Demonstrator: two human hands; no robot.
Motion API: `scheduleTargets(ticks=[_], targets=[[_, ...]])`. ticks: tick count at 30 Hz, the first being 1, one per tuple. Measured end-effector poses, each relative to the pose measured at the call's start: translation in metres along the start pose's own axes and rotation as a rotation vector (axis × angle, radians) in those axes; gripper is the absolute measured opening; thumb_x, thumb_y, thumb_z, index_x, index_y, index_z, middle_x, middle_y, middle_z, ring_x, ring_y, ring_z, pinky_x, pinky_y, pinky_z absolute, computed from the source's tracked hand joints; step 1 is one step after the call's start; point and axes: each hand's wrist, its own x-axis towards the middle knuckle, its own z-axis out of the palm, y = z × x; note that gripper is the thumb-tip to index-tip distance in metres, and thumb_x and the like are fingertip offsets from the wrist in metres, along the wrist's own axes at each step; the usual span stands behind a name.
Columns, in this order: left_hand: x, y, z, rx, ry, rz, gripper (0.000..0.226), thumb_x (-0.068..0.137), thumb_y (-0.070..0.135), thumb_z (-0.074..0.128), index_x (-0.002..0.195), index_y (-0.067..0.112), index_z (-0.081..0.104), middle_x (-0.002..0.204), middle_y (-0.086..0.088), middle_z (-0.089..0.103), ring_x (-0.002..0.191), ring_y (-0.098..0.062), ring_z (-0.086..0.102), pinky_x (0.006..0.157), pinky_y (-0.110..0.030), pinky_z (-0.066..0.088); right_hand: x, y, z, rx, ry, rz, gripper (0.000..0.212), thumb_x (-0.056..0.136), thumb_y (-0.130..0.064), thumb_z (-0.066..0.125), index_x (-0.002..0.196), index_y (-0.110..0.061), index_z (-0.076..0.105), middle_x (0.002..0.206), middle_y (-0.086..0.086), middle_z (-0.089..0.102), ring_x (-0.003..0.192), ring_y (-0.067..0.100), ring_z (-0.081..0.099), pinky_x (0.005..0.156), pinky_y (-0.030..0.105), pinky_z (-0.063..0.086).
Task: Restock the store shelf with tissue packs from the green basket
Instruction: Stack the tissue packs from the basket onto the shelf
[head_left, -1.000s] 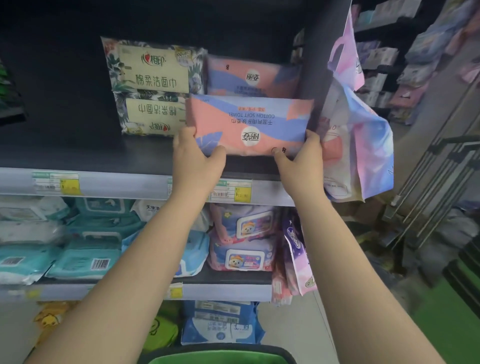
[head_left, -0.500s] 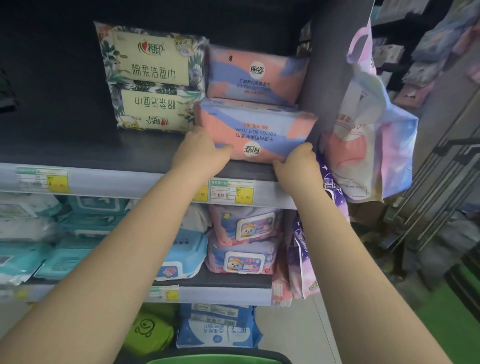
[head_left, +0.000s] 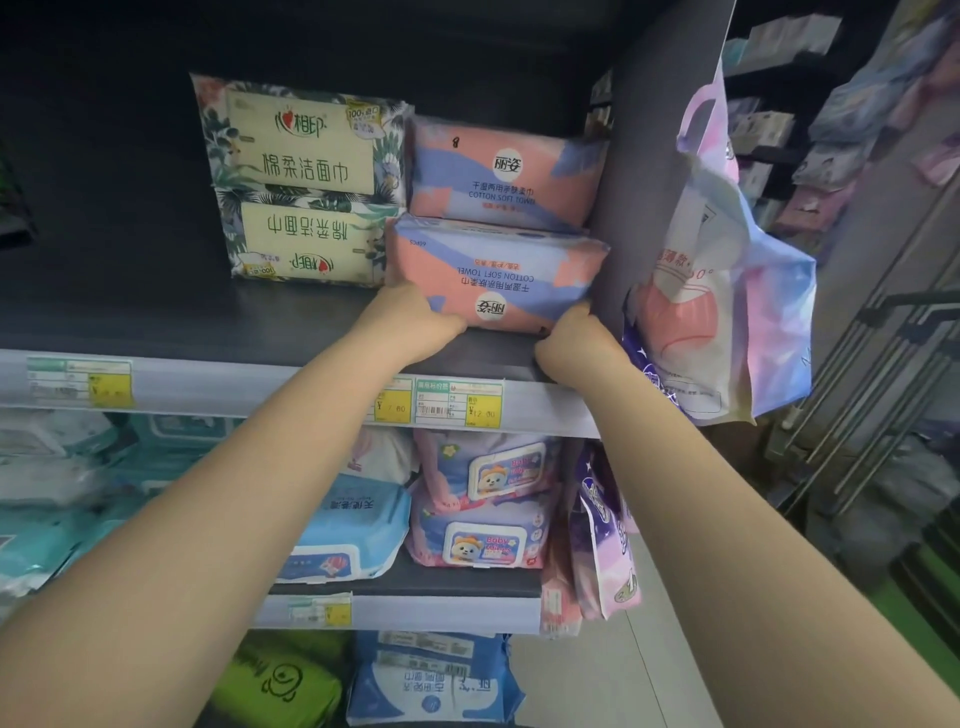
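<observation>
A pink and blue cotton towel pack lies upside down on the dark top shelf, pushed against the shelf's right wall. My left hand grips its lower left corner and my right hand grips its lower right corner. A second identical pack stands behind it. Two cream floral tissue packs are stacked to the left. The green basket is out of view.
Price labels run along the shelf's front rail. Baby wipe packs and blue wipe packs fill the shelf below. A pink-blue bag hangs off the shelf's right end. A metal rack stands at the right.
Both hands have pushed the pink and blue pack further back onto the shelf, up to the pack behind it. The pack now rests on the shelf.
</observation>
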Motion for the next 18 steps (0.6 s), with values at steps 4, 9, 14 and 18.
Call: scheduleTargets(ticks=[4, 9, 14, 18], targets=[[0.0006, 0.0004, -0.0004, 0.014, -0.01, 0.005, 0.042, 0.087, 0.033, 0.057, 0.126, 0.018, 0.053, 0.127, -0.002, 0.053, 0.094, -0.016, 0.045, 0.076, -0.02, 0.032, 0.0004, -0.0011, 0.0, 0.018, -0.005, 0.004, 0.058, 0.087, -0.013, 0.046, 0.14, -0.003, 0.026, 0.134, 0.02, 0.045, 0.119, 0.035, 0.048, 0.093, 0.038, 0.041], [0.0007, -0.0032, 0.0009, 0.064, -0.012, -0.002, 0.045, 0.085, 0.033, 0.057, 0.128, 0.02, 0.053, 0.131, -0.001, 0.054, 0.105, -0.021, 0.053, 0.075, -0.02, 0.034, -0.0003, -0.0004, 0.0007, 0.014, -0.004, 0.013, 0.059, 0.089, -0.014, 0.045, 0.143, -0.004, 0.023, 0.136, 0.021, 0.043, 0.121, 0.036, 0.046, 0.095, 0.039, 0.041], [0.0015, -0.0061, 0.0024, 0.114, -0.023, 0.016, 0.042, 0.086, 0.032, 0.055, 0.127, 0.025, 0.053, 0.126, -0.001, 0.056, 0.093, -0.018, 0.048, 0.074, -0.022, 0.033, -0.0013, 0.0019, 0.0017, 0.016, 0.012, 0.023, 0.063, 0.088, -0.013, 0.045, 0.144, -0.002, 0.019, 0.139, 0.021, 0.04, 0.124, 0.036, 0.044, 0.098, 0.041, 0.04], [0.0027, -0.0083, 0.0047, 0.15, -0.008, 0.026, 0.037, 0.084, 0.03, 0.056, 0.12, 0.02, 0.055, 0.122, -0.003, 0.057, 0.09, -0.019, 0.047, 0.073, -0.024, 0.035, 0.0011, 0.0008, 0.0026, -0.036, -0.024, 0.058, 0.075, 0.092, -0.014, 0.042, 0.144, 0.01, -0.009, 0.152, 0.017, 0.022, 0.136, 0.032, 0.032, 0.106, 0.04, 0.032]])
